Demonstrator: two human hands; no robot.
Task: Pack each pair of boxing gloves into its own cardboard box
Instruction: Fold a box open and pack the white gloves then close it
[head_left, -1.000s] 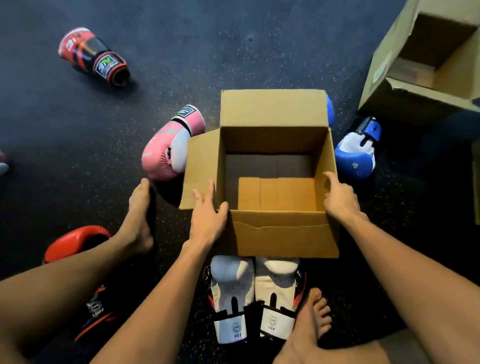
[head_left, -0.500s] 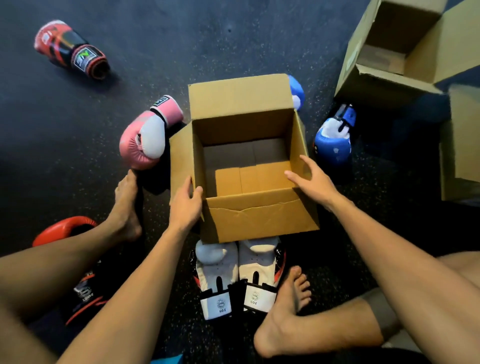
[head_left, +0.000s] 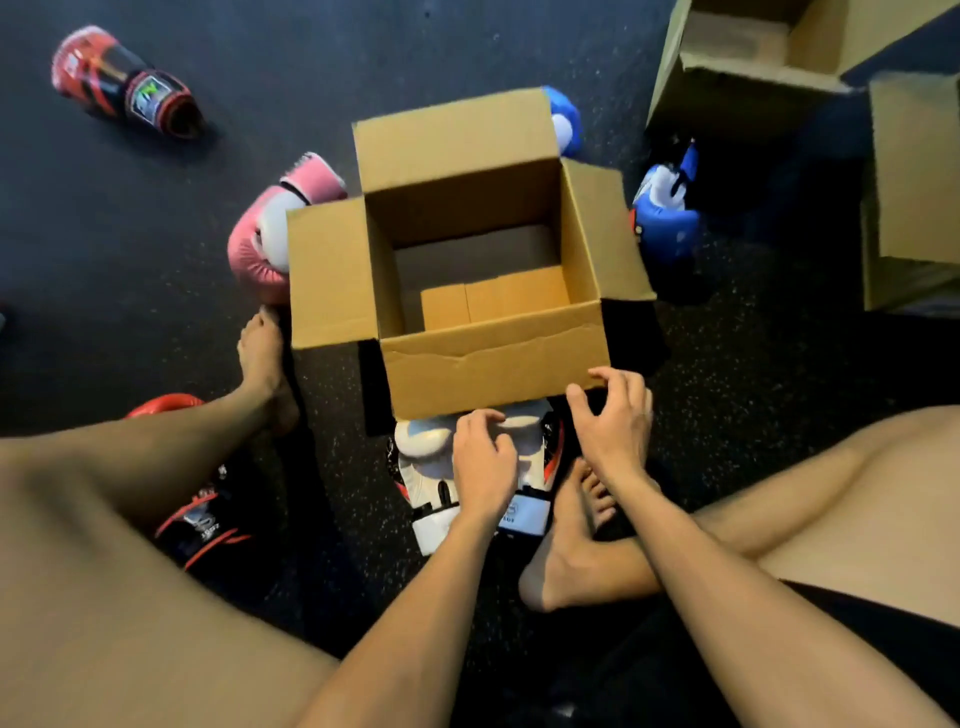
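Head view, as we log it: left hand (head_left: 483, 460) curled, fingers resting on white gloves (head_left: 431, 457); right hand (head_left: 613, 421) spread apart, hovering beside them. At 12 o'clock, open cardboard box (head_left: 493, 374), holding no gloves.

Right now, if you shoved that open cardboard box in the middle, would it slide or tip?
The open brown cardboard box would probably slide easily: it looks empty, so likely light. Its near wall is creased, so it may buckle under a push. The raised flaps would likely flop rather than hold stiff.
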